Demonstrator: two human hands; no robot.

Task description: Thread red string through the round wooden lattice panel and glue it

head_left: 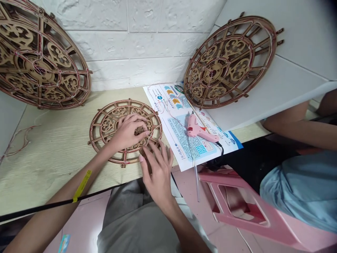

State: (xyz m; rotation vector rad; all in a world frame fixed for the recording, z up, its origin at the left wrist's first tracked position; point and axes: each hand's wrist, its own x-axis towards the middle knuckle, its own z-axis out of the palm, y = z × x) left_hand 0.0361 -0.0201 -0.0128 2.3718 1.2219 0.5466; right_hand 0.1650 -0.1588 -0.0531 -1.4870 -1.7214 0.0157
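Note:
A round openwork wooden wheel (125,160) with scroll-shaped cutouts lies flat on the table, red and white wires running along its rings and spokes. My left hand (129,131) rests over its middle, fingers bent but apart and thumb stretched toward the right. By that thumb, a thin pale wire (154,130) loops up off the wheel's right side. At the wheel's lower right edge is my right hand (158,170), its fingers spread and the fingertips on or just above the rim. I see nothing clearly gripped in either hand.
Two similar wired wheels lean upright, one at the left (42,70), another against a white panel (231,63). Right of my hands, a pink glue gun (197,129) lies on a printed sheet (181,154). Beyond the panel, another person's arm (297,128) shows; a pink stool (237,182) stands below.

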